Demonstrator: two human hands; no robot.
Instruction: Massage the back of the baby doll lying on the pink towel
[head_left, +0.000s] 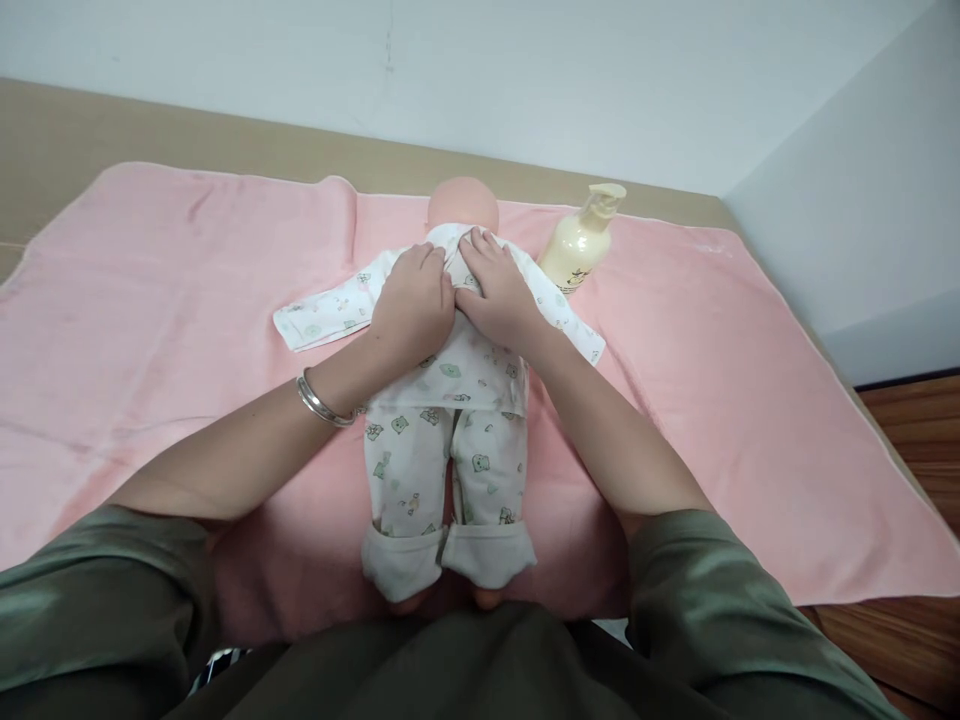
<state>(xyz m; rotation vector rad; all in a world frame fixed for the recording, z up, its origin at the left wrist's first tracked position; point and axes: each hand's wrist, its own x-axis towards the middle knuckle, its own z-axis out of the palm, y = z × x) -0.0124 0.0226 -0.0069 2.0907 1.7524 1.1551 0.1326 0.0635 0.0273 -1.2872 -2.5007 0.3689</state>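
Observation:
A baby doll (463, 203) in a white printed top (465, 375) and white printed trousers (409, 465) lies on a pink blanket (247, 250), its head away from me. Its face does not show. My left hand (417, 300) rests on the left side of the top's upper part, fingers close together and partly hidden. Beside it, my right hand (496, 290) lies on the right side with its fingers spread and thumb towards my left hand. The sleeves reach out to both sides, and the trouser cuffs are turned up.
A pale yellow pump bottle (579, 245) stands on the blanket to the right of the doll's head. Behind the blanket runs a beige surface (225, 135) along a white wall (525, 80). Brown wood (919, 430) shows at the right.

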